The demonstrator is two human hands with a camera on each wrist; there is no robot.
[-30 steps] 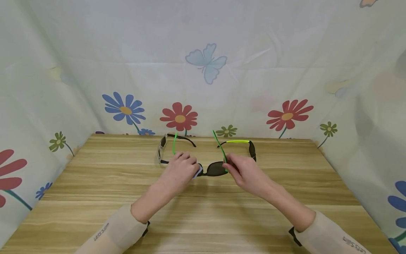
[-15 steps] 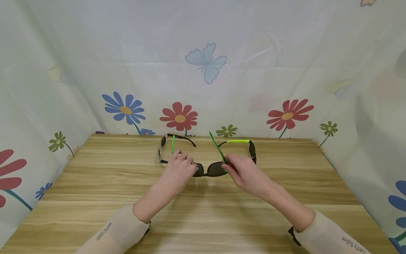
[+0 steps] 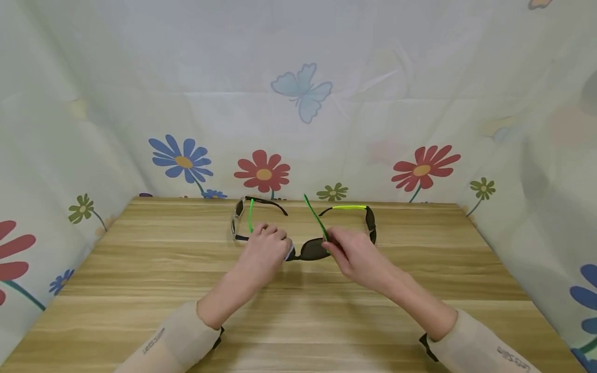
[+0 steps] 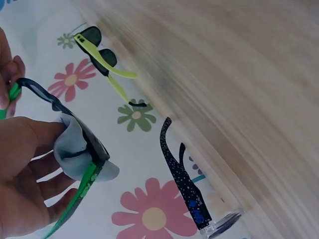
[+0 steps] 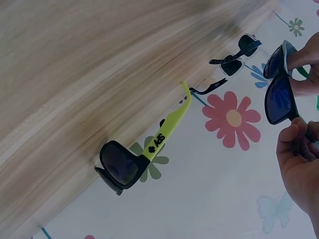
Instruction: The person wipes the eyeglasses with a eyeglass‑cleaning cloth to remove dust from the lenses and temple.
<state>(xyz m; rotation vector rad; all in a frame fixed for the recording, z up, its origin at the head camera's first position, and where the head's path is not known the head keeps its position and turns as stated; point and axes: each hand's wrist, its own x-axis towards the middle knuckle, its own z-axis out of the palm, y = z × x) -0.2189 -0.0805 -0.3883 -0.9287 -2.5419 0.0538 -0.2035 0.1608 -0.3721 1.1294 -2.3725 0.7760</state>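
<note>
A pair of black sunglasses point(image 3: 313, 249) with green arms is held between both hands, its dark lenses facing me in the head view. My left hand point(image 3: 263, 251) pinches a pale grey-blue cloth point(image 4: 72, 144) folded over the lens on the left, which it mostly hides. Over on the other side, my right hand point(image 3: 359, 256) grips the frame where the green arm point(image 3: 316, 215) joins it, thumb and fingers pinched together. Both green arms point away from me, towards the back of the table.
Behind my left hand lie clear-framed sunglasses point(image 3: 235, 226) with dark speckled arms. Sunglasses with yellow arms point(image 3: 370, 218) lie behind my right hand. The wooden table point(image 3: 298, 321) ends at a flowered cloth backdrop point(image 3: 364, 129).
Both hands and the green-armed sunglasses have shifted slightly left. The cloth showed less half a second ago and shows again now at the lens. The other two pairs stay put.
</note>
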